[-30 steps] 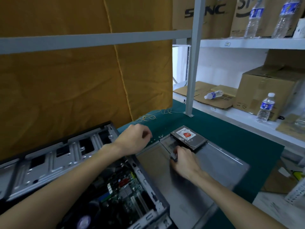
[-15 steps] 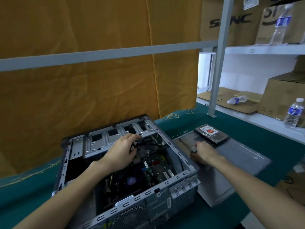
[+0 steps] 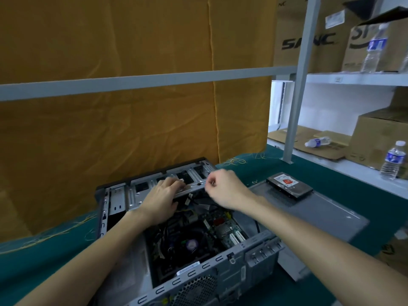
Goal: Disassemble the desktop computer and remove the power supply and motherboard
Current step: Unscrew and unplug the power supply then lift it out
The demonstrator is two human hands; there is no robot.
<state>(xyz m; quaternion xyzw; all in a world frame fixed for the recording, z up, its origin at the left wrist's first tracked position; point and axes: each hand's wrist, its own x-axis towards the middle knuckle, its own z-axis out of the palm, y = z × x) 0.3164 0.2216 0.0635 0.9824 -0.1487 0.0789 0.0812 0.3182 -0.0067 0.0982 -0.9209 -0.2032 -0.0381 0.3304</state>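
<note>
Both hands are over the far end of the open computer case [image 3: 194, 268] in the head view. Left hand [image 3: 162, 200] lies palm down, fingers fairly straight, fingertips resting on the metal drive bay bracket [image 3: 154, 186] at the case's 12 o'clock edge; nothing gripped that I can see. Right hand [image 3: 227, 188] hovers just right of it, at about 1 o'clock of the case, fingers curled in with thumb and forefinger pinched together; whether something small sits in the pinch I cannot tell, too blurred.

Case lies on its side on the green table mat [image 3: 44, 257], open side up. Motherboard [image 3: 220, 226] is inside on the case floor, with the CPU fan [image 3: 189, 244] toward the 6 o'clock side and loose cables [image 3: 194, 202] just under the hands. Power supply not clearly made out.

Side panel [image 3: 320, 215] lies flat on the mat at 3 o'clock of the case, touching or just beside it. Hard drive [image 3: 289, 184] with a red label rests on the panel's far corner, around 2 o'clock.

Orange cloth [image 3: 132, 118] hangs behind at 12 o'clock. Shelf rack [image 3: 295, 85] at 2 o'clock holds cardboard boxes [image 3: 379, 133] and water bottles [image 3: 393, 160].
</note>
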